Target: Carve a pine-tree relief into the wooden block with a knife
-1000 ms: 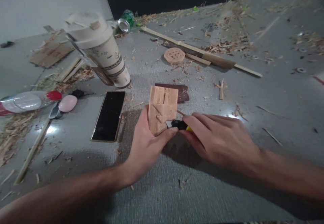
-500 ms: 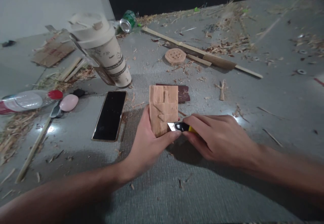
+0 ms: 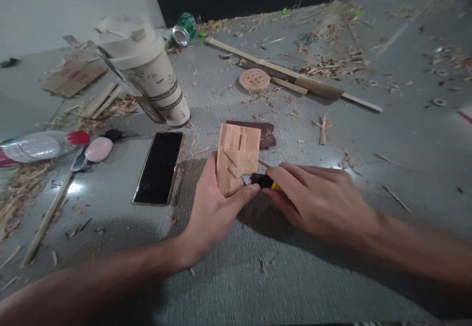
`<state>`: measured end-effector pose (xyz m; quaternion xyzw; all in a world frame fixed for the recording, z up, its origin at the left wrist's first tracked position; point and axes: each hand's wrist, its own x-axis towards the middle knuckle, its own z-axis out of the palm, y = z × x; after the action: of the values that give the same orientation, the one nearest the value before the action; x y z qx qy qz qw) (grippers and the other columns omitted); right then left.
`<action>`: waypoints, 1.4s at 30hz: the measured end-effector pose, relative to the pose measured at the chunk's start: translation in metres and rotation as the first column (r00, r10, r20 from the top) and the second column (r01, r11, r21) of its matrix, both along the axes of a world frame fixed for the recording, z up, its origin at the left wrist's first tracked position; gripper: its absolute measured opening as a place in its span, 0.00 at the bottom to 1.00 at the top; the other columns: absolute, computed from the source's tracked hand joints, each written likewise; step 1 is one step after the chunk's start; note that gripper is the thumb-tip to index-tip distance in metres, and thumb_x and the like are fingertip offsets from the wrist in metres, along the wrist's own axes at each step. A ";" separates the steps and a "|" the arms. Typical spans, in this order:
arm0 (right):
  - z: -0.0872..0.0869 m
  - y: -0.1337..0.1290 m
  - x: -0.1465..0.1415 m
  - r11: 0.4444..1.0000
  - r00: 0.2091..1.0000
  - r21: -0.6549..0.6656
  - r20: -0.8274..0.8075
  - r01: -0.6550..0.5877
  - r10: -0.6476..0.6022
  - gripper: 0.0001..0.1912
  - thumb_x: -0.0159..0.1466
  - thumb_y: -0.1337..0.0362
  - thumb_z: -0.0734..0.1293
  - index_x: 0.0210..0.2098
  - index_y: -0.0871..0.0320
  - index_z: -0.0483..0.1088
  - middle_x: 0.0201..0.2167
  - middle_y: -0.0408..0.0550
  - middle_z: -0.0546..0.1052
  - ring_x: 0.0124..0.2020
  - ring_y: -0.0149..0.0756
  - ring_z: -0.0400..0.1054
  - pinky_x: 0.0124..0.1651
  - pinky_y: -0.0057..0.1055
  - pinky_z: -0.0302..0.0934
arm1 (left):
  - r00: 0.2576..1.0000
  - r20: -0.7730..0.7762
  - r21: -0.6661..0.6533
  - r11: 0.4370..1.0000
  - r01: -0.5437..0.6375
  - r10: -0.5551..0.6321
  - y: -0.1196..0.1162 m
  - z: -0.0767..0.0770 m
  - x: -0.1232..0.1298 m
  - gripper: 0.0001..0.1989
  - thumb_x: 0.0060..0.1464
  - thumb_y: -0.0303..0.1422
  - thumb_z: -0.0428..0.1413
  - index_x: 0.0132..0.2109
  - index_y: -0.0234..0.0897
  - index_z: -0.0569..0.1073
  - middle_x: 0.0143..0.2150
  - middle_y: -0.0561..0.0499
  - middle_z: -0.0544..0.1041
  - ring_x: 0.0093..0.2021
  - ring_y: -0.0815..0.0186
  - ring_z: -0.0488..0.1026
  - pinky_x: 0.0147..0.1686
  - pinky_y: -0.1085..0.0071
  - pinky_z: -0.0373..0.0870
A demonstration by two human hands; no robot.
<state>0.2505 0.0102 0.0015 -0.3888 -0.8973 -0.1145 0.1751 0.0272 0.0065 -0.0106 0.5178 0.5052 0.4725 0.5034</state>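
A pale wooden block (image 3: 241, 144) with carved steps and notches on its face is held in my left hand (image 3: 216, 208). The thumb of that hand lies along the block's lower edge, close to the blade. In my right hand (image 3: 313, 193) is a utility knife (image 3: 262, 180) with a black tip and a yellow body, mostly covered by my fingers. Its short blade meets the lower right part of the block. Behind the block, a dark reddish-brown wooden piece (image 3: 268, 134) lies on the table, partly hidden.
Left of the block are a phone (image 3: 158, 168), a lidded cup (image 3: 158, 75) and a plastic bottle (image 3: 40, 146). A green can (image 3: 184, 29) lies at the back. Beyond the block are a carved wooden disc (image 3: 254, 80) and long sticks (image 3: 320, 89). Shavings litter the grey table (image 3: 280, 277).
The block has tilted slightly, its top leaning right. The knife and my right hand have shifted a little left and up, and the blade has turned. My left thumb has moved slightly with them.
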 end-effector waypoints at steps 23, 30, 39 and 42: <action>0.002 -0.001 0.002 0.999 1.000 -0.031 -0.005 0.023 -0.023 0.20 0.85 0.58 0.56 0.41 0.56 0.72 0.29 0.44 0.78 0.24 0.33 0.69 0.29 0.38 0.46 | 0.999 0.024 -0.044 0.999 0.024 -0.023 -0.001 -0.001 -0.001 0.23 0.55 0.36 0.77 0.52 0.46 0.75 0.48 0.53 0.83 0.47 0.59 0.81 0.47 0.61 0.81; 0.006 0.002 0.006 0.995 0.999 -0.091 0.000 -0.037 0.037 0.18 0.84 0.59 0.57 0.41 0.56 0.71 0.29 0.43 0.78 0.23 0.33 0.68 0.28 0.37 0.45 | 0.996 0.093 -0.077 0.997 0.023 -0.016 0.000 -0.004 0.000 0.30 0.50 0.35 0.79 0.55 0.46 0.74 0.52 0.50 0.84 0.52 0.54 0.83 0.46 0.60 0.83; 0.005 0.001 0.003 0.997 1.000 -0.080 0.008 -0.016 0.017 0.17 0.83 0.59 0.58 0.39 0.56 0.72 0.28 0.43 0.78 0.23 0.34 0.69 0.28 0.37 0.46 | 1.000 0.019 -0.041 0.999 0.012 -0.011 0.002 0.002 -0.001 0.27 0.51 0.36 0.78 0.54 0.44 0.77 0.51 0.49 0.86 0.50 0.54 0.84 0.51 0.55 0.84; 0.004 -0.001 0.001 0.999 1.000 -0.049 0.001 0.012 -0.012 0.18 0.84 0.59 0.58 0.40 0.56 0.72 0.28 0.43 0.78 0.23 0.34 0.70 0.28 0.37 0.46 | 1.000 -0.016 -0.046 0.999 0.001 -0.001 0.000 0.002 -0.002 0.24 0.55 0.39 0.77 0.53 0.45 0.77 0.48 0.50 0.85 0.47 0.55 0.83 0.47 0.57 0.83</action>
<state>0.2519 0.0093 0.0055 -0.3983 -0.8975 -0.0938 0.1645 0.0256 0.0063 -0.0086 0.5101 0.5198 0.4563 0.5112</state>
